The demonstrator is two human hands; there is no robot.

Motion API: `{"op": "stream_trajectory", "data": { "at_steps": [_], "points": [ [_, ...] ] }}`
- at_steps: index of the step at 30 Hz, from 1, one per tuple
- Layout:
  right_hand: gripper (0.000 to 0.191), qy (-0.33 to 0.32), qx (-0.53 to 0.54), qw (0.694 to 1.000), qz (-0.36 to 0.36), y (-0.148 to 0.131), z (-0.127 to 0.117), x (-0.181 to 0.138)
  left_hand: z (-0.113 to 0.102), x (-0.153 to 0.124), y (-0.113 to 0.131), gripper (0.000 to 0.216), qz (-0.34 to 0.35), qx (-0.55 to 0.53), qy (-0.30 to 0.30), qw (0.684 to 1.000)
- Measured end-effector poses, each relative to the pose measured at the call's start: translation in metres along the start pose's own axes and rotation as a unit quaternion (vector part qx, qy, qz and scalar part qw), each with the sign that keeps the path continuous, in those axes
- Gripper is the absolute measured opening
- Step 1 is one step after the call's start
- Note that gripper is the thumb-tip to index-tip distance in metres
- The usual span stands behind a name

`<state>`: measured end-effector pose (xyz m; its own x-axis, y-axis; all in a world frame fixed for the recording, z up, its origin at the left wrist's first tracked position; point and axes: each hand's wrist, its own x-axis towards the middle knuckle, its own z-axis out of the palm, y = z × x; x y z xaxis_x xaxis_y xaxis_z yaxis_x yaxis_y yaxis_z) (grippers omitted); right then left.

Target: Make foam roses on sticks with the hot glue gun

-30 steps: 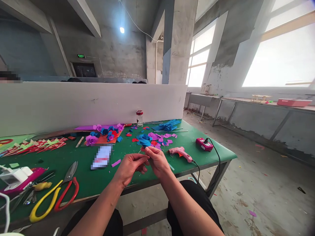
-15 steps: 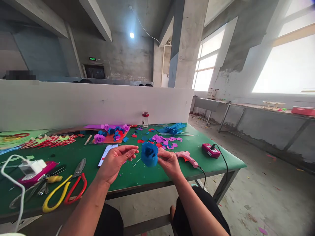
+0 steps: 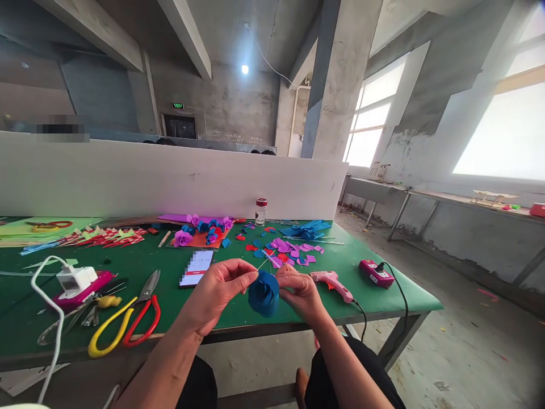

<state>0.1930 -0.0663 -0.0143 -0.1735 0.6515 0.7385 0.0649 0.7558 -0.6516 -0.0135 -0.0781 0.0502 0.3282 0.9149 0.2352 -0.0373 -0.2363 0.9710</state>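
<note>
A blue paper rose (image 3: 264, 294) with layered, curled petals is held in front of me, just beyond the table's near edge. My right hand (image 3: 298, 291) is closed in a pinch at the rose's right side. On the opposite side my left hand (image 3: 225, 292) has thumb and index finger pressed together at the upper left petal edge. Whether those fingertips grip a petal or something thin is hidden. A fine pale line shows just above them. Behind the rose lie loose purple petals (image 3: 283, 246), with blue and red ones among them.
A pink glue gun (image 3: 334, 284) lies right of my hands, its cable hanging over the edge. Left are a phone (image 3: 197, 268), red-and-yellow-handled scissors (image 3: 147, 295) and a white plug (image 3: 76, 278). Finished paper flowers (image 3: 204, 232) and a red-lidded jar (image 3: 261, 212) stand behind.
My left hand has closed the gap to the rose and now meets its upper left edge. The rose has dropped slightly and tilted. The whole view has shifted a little.
</note>
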Motion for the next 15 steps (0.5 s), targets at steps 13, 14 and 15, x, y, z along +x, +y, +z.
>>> {"op": "stream_trajectory", "data": {
  "at_steps": [13,14,15],
  "points": [
    [0.022,-0.013,-0.014,1.0,-0.016,-0.0026,-0.0024,-0.0014,0.0018,0.0029,-0.0044,0.032,-0.047,-0.075,-0.043,0.995],
    [0.023,-0.018,-0.016,0.999,-0.021,-0.0032,-0.0032,-0.0013,0.0018,0.0025,-0.004,0.032,-0.052,-0.083,-0.046,0.994],
    [0.024,-0.022,-0.017,0.999,-0.026,-0.0035,-0.0039,-0.0013,0.0017,0.0019,-0.0035,0.032,-0.054,-0.089,-0.047,0.994]
  ]
}}
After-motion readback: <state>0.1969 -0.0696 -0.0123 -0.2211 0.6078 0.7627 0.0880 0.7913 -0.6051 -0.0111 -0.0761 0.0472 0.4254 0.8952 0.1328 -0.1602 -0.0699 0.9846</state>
